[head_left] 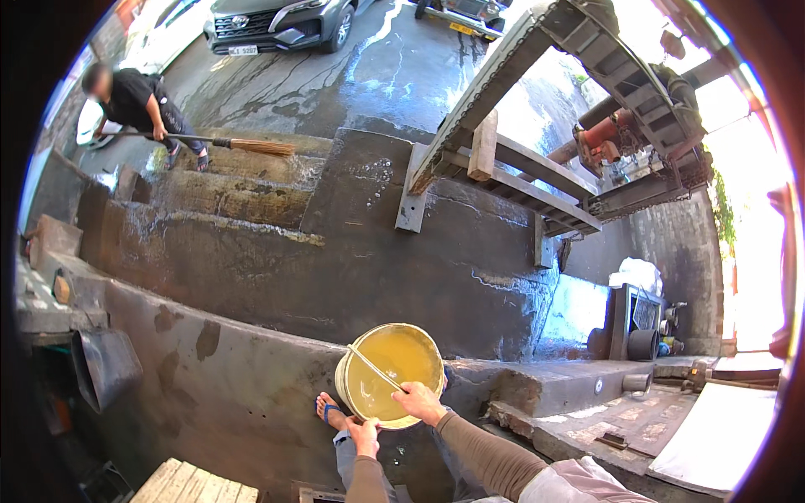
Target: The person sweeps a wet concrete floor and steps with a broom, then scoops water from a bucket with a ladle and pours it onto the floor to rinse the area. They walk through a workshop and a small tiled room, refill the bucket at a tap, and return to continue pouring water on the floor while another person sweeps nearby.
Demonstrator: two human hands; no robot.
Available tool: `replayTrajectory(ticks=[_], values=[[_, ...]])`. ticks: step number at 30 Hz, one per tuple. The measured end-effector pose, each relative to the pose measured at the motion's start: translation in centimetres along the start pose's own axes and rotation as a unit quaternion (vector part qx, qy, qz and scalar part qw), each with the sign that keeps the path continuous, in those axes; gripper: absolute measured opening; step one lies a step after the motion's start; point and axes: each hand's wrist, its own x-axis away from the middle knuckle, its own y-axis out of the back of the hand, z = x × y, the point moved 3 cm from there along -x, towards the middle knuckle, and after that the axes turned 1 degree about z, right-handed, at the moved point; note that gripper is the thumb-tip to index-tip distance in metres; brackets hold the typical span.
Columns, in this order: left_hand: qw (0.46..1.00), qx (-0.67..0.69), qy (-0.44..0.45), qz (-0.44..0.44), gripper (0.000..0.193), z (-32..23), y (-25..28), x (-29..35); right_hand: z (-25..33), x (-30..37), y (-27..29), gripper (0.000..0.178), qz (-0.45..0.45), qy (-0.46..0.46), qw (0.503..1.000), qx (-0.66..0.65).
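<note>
A pale bucket (342, 379) full of murky yellowish water hangs in front of my legs, above the concrete ledge. Its thin handle (375, 366) slants across the mouth, and my right hand (422, 402) is closed round the handle's near end. My left hand (364, 436) grips the near rim of the bucket, its fingers partly hidden by the bucket wall. One foot in a blue flip-flop (330, 411) shows just left of the bucket.
Wet dark concrete (377, 268) spreads beyond the ledge. A person (134, 105) at the upper left holds a long broom (262, 147) over low steps. A metal frame with chains (537, 176) stands at the right. A parked dark car (277, 25) is at the top.
</note>
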Motion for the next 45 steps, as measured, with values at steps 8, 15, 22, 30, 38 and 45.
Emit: replayTrajectory(ticks=[8,15,22,30,38,45], values=[[0.988,-0.090,-0.085,-0.087,0.056,-5.6,-6.7,4.8,0.9,-2.3,4.1,0.041,0.020,0.037,0.999,0.005],[0.974,-0.162,-0.125,-0.099,0.057,-7.9,-12.0,7.0,-1.4,-3.0,6.8,0.039,0.000,0.104,0.994,-0.032],[0.961,-0.222,-0.128,-0.102,0.059,-7.7,-17.1,8.5,-13.3,-1.4,7.2,0.045,-0.064,0.080,0.994,-0.046],[0.922,-0.350,-0.166,0.008,0.058,-4.0,-25.7,11.8,-26.8,-1.1,7.3,0.045,-0.240,-0.238,0.768,-0.544],[0.867,-0.438,-0.175,0.159,0.059,2.5,-37.4,14.8,-34.1,0.2,10.4,0.047,-0.152,-0.263,0.534,-0.789],[0.841,-0.478,-0.143,0.208,0.061,6.2,-45.3,17.4,-38.1,1.4,16.4,0.054,-0.124,-0.233,0.486,-0.833]])
